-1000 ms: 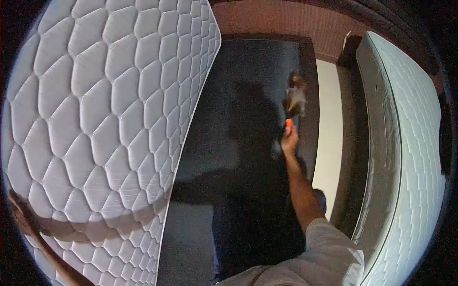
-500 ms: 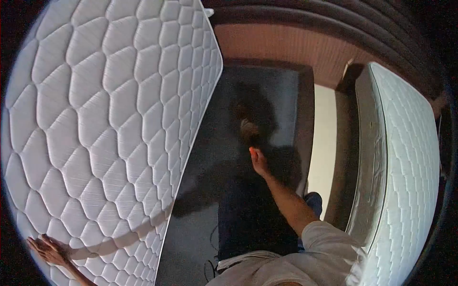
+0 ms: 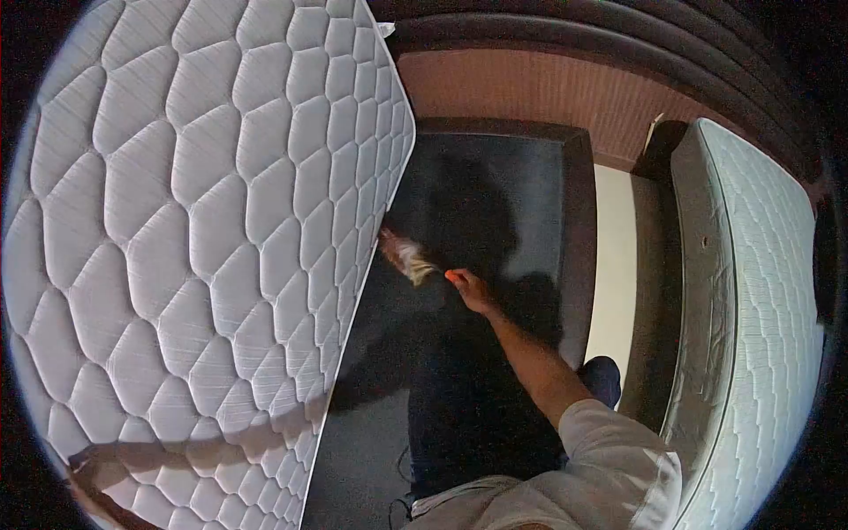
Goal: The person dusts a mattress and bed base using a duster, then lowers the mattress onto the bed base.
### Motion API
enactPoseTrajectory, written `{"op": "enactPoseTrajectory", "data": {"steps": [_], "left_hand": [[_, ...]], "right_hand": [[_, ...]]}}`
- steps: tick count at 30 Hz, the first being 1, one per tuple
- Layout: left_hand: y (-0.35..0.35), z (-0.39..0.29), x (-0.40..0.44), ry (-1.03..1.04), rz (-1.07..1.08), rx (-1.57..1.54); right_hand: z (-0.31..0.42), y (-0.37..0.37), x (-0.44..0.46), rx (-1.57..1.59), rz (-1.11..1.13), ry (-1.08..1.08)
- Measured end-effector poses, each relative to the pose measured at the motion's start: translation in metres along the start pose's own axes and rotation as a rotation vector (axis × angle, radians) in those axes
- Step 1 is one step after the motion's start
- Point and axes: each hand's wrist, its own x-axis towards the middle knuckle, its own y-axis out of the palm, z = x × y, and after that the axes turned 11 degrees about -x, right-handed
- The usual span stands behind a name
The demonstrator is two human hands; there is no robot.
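Note:
My right hand (image 3: 473, 291) is closed round the orange handle of a brush (image 3: 413, 263) with a pale, tan bristly head. The brush is smeared by motion, low over the dark bed base (image 3: 530, 194) and close to the edge of a white quilted mattress (image 3: 212, 212). That mattress is tilted up and fills the left of the view. At its lower left, my left hand (image 3: 78, 468) lies against the quilting, cut by the dark rim of the picture, so its fingers are not clear.
A second quilted mattress (image 3: 773, 291) stands at the right on its own base. A pale floor strip (image 3: 614, 265) runs between the two beds, with my foot (image 3: 602, 380) beside it. Behind is a brown ribbed panel (image 3: 512, 84) below a dark padded headboard (image 3: 574, 35).
My right hand has moved slightly left, and the brush has swung left toward the mattress edge. My left hand has slipped mostly out of view as the view shifted.

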Motion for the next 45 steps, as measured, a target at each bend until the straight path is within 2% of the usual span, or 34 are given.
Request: {"op": "enactPoseTrajectory", "data": {"steps": [2,4,5,6,7,8,9,10,11,12,13,15,16,17,18,19,21,22,24,25,27,28,30,33,34,36,37,39,40,43,44,45], "left_hand": [[0.001,-0.08,0.0,0.206,-0.433,-0.172],[-0.006,-0.169,0.004,0.328,-0.654,-0.263],[-0.02,-0.218,0.004,0.342,-0.658,-0.268],[-0.032,-0.266,0.004,0.313,-0.595,-0.091],[-0.055,-0.326,-0.005,0.281,-0.532,0.081],[-0.081,-0.381,-0.027,0.436,-0.542,-0.19],[-0.094,-0.408,-0.043,0.434,-0.546,-0.193],[-0.102,-0.426,-0.057,0.46,-0.542,-0.191],[-0.109,-0.438,-0.067,0.487,-0.536,-0.187],[-0.116,-0.449,-0.072,0.486,-0.534,-0.185],[-0.123,-0.459,-0.075,0.446,-0.461,-0.195],[-0.133,-0.464,-0.077,0.358,-0.313,-0.202],[-0.114,-0.451,-0.058,0.413,-0.323,-0.244],[-0.114,-0.463,-0.059,0.253,-0.344,-0.346],[-0.103,-0.448,-0.043,0.451,-0.4,-0.384],[-0.091,-0.437,-0.028,0.651,-0.455,-0.426],[-0.106,-0.462,-0.055,0.693,-0.484,-0.376],[-0.111,-0.475,-0.067,0.734,-0.513,-0.324],[-0.114,-0.487,-0.074,0.736,-0.54,-0.283],[-0.115,-0.489,-0.075,0.732,-0.563,-0.229],[-0.113,-0.49,-0.073,0.733,-0.567,-0.188],[-0.111,-0.49,-0.072,0.731,-0.57,-0.146],[-0.107,-0.49,-0.069,0.745,-0.598,-0.158],[-0.116,-0.498,-0.081,0.751,-0.613,-0.197],[-0.123,-0.504,-0.089,0.742,-0.6,-0.232],[-0.122,-0.504,-0.089,0.741,-0.594,-0.279],[-0.122,-0.505,-0.09,0.74,-0.592,-0.28],[-0.126,-0.507,-0.092,0.748,-0.585,-0.283],[-0.125,-0.506,-0.089,0.749,-0.585,-0.284],[-0.12,-0.502,-0.084,0.77,-0.616,-0.166],[-0.121,-0.503,-0.085,0.771,-0.615,-0.19],[-0.122,-0.503,-0.084,0.774,-0.613,-0.213]], "right_hand": [[-0.019,0.019,0.011,-0.066,-0.096,0.052],[-0.028,0.026,0.014,-0.117,-0.18,0.111],[-0.026,0.023,0.018,-0.075,-0.068,0.084],[-0.023,0.021,0.025,-0.033,0.036,0.051],[-0.018,0.023,0.028,-0.019,0.024,0.052],[-0.012,0.024,0.033,0.114,-0.148,0.025],[-0.009,0.023,0.037,0.241,-0.314,-0.005],[-0.017,0.024,0.043,0.238,-0.315,-0.011],[-0.026,0.025,0.048,0.09,-0.341,0.086],[-0.034,0.025,0.05,-0.058,-0.366,0.185],[-0.038,0.021,0.05,-0.06,-0.362,0.187],[-0.043,0.009,0.057,0.199,-0.326,-0.002],[-0.036,0.007,0.055,0.197,-0.314,-0.005],[-0.025,0.003,0.05,0.087,-0.371,0.109],[-0.014,-0.002,0.047,-0.023,-0.431,0.221],[-0.019,-0.002,0.049,-0.023,-0.43,0.218],[-0.041,-0.001,0.049,0.049,-0.349,0.042],[-0.034,-0.005,0.044,0.053,-0.361,0.05],[-0.012,-0.017,0.033,-0.078,-0.516,0.295],[-0.02,-0.018,0.031,-0.076,-0.518,0.299],[-0.047,-0.018,0.027,-0.023,-0.482,0.098],[-0.043,-0.026,0.022,-0.024,-0.488,0.102],[-0.028,-0.046,0.014,0.02,-0.58,0.242],[-0.152,-0.027,0.022,0.118,-0.673,0.246],[-0.136,-0.042,0.014,0.112,-0.678,0.25],[-0.082,-0.086,-0.002,-0.252,-0.716,0.136],[-0.082,-0.089,-0.001,-0.254,-0.716,0.137],[-0.083,-0.096,-0.004,-0.374,-1.035,0.05],[-0.094,-0.101,-0.007,-0.3,-0.928,0.033],[-0.101,-0.13,-0.012,-0.3,-0.961,0.073],[-0.1,-0.136,-0.015,-0.244,-1.006,0.225],[-0.098,-0.14,-0.018,-0.242,-1.004,0.225]]}}
